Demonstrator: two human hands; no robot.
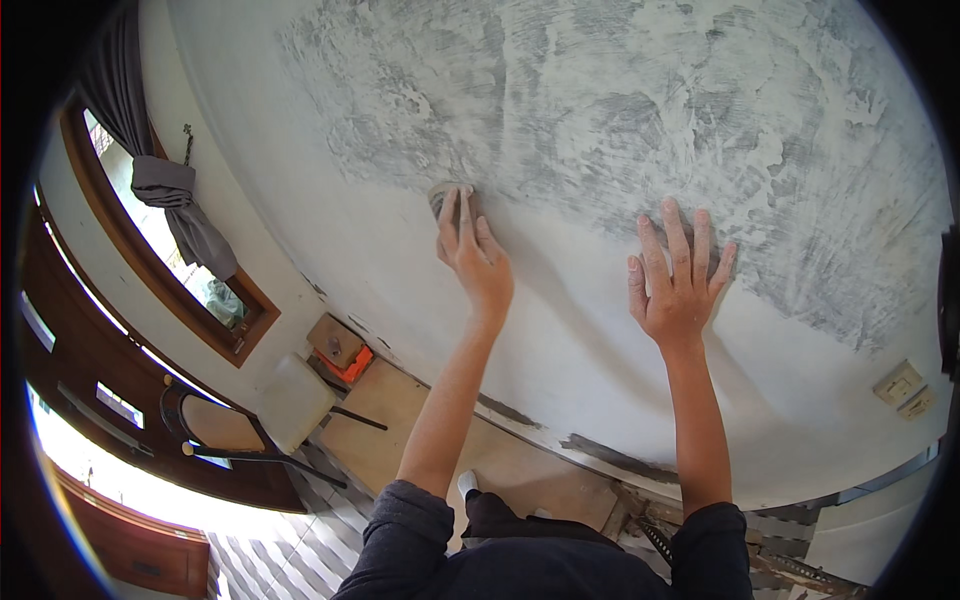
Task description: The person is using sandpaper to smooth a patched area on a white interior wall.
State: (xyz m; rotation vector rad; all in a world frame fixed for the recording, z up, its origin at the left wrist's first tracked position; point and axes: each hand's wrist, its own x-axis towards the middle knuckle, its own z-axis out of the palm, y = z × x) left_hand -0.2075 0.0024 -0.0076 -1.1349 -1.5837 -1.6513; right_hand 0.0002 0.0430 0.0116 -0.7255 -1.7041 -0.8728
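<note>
Before me stands a wall [585, 322], plain white below and covered with patchy grey-and-white filler above. My left hand [476, 262] presses a small grey-beige sanding pad [436, 199] to the wall, at the lower edge of the patchy area. Its fingers lie over the pad and hide most of it. To the right, my right hand [679, 292] rests on the wall with fingers spread and nothing in it. Those fingertips lie on the patchy area; the palm is over the whiter part. Pale dust coats the fingers of both hands.
A chair [296, 401] and a box with an orange side [352, 367] stand at lower left. Beyond them are a wooden-framed window [255, 307], a knotted grey curtain [176, 187] and a brown door [82, 375]. Wall sockets [898, 384] sit at right; a brown board [540, 465] covers floor below.
</note>
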